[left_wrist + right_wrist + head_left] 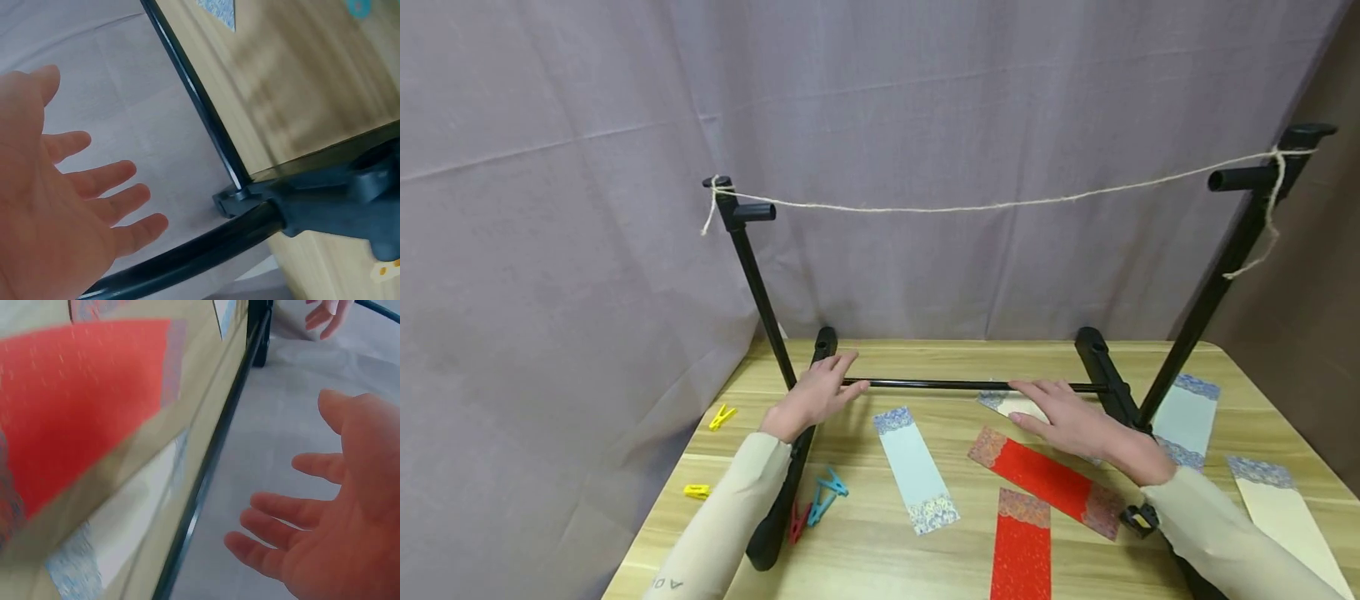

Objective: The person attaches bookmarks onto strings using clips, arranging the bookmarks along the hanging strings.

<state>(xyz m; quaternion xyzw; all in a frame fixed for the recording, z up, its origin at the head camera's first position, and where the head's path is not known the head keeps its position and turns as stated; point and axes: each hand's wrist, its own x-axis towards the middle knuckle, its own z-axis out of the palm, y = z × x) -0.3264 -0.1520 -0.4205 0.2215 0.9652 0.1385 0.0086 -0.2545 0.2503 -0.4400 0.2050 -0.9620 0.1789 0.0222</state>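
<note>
A black stand sits on the wooden table (865, 575), with a thin cross bar (940, 385) low between its two uprights. Twine (1000, 204) runs between the upright tops. My left hand (838, 379) hovers open, fingers spread, over the bar's left end by the left base foot (775, 517); the left wrist view shows its palm (94, 206) apart from the bar (200, 106). My right hand (1037, 404) is open, palm down, over a cream paper strip (1000, 402) near the bar's right end. Its fingers (281, 512) are spread beside the bar (206, 481) and hold nothing.
Paper strips lie on the table: light blue (916, 468), two red (1045, 482) (1022, 550), another light blue (1183, 421) and a cream one (1285, 512) at the right. Yellow clothespins (722, 416) (697, 491) and blue and red ones (823, 498) lie at left. A grey curtain (550, 250) hangs behind.
</note>
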